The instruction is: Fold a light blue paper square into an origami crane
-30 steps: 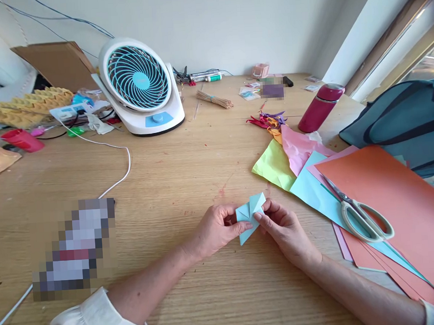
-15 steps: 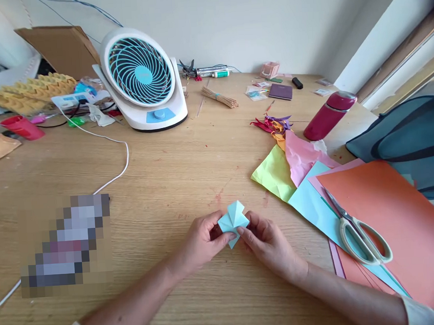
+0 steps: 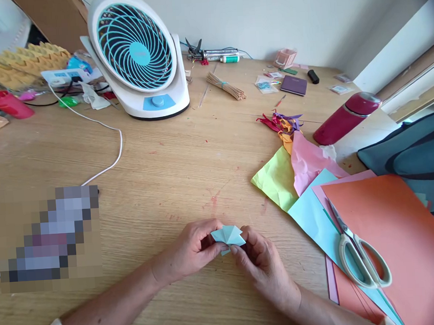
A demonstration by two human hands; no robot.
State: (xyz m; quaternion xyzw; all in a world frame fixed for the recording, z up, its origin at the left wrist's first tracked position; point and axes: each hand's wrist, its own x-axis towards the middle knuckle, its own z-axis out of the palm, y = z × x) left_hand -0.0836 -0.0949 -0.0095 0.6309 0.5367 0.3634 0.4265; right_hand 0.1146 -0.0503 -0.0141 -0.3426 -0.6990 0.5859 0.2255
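A small light-blue folded paper (image 3: 229, 235) with several pointed flaps is held just above the table, low in the middle of the head view. My left hand (image 3: 199, 246) pinches its left side between thumb and fingers. On the other side, my right hand (image 3: 259, 262) grips the lower right edge, its thumb pressed on the front near the middle. The fingertips behind the paper are hidden. To the right of my hands, scissors (image 3: 358, 252) with cream handles lie on an orange paper sheet (image 3: 405, 229).
A white fan (image 3: 165, 104) stands at the back left. Crumpled green paper (image 3: 277, 178), pink paper (image 3: 312, 161) and a red bottle (image 3: 346, 118) are at the right. A blurred-out object (image 3: 56, 236) lies left, by a white cable (image 3: 120, 139). Bundled sticks (image 3: 227, 86) lie behind.
The folded paper is now tilted flatter and shows less of its front. Both hands sit slightly lower and further left in view, still gripping it. The whole view has shifted a little.
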